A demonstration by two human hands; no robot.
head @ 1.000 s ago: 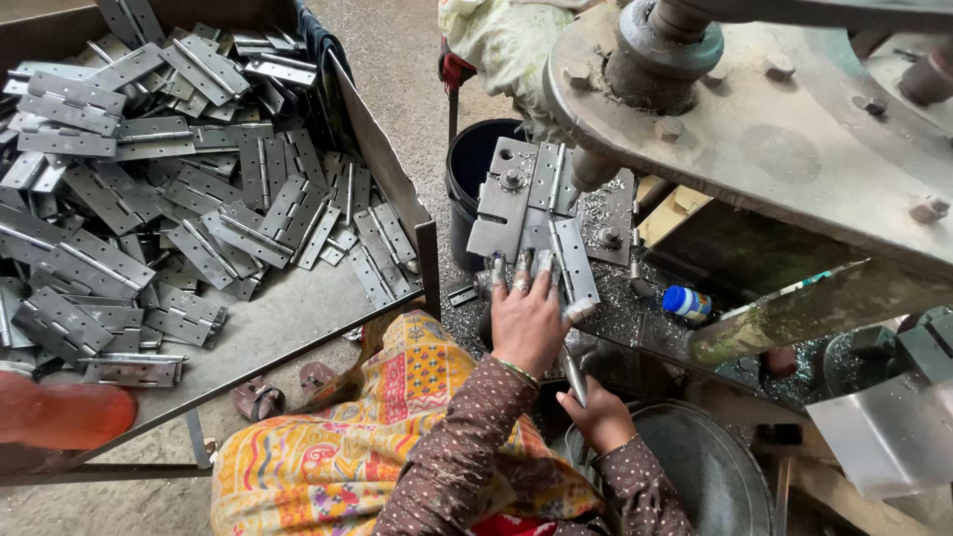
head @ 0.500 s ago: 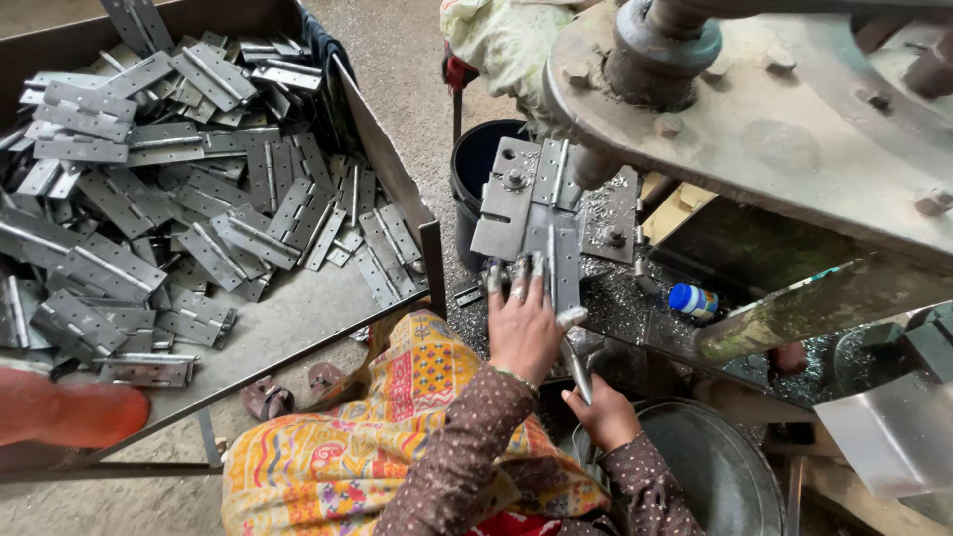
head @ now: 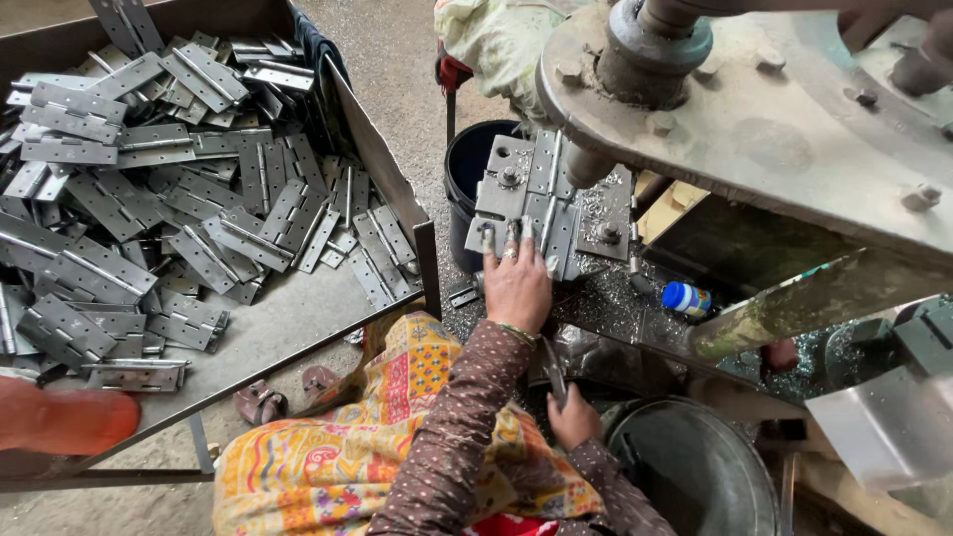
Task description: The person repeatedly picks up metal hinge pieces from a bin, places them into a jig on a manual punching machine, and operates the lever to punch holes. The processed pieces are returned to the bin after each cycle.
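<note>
A grey metal hinge (head: 541, 213) lies opened flat on the press's fixture plate, its knuckle line running away from the person, under the fingertips of the left hand (head: 516, 283). A second hinge (head: 555, 367), seen edge-on and tilted, sticks up from the right hand (head: 576, 417) lower down, just beside a round metal tub.

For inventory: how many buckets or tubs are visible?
2. A dark bucket stands beyond the left hand; a grey metal tub beside the right hand. The machine may hide others.

Press head (head: 635, 40) close above fixture (head: 536, 199)
</note>
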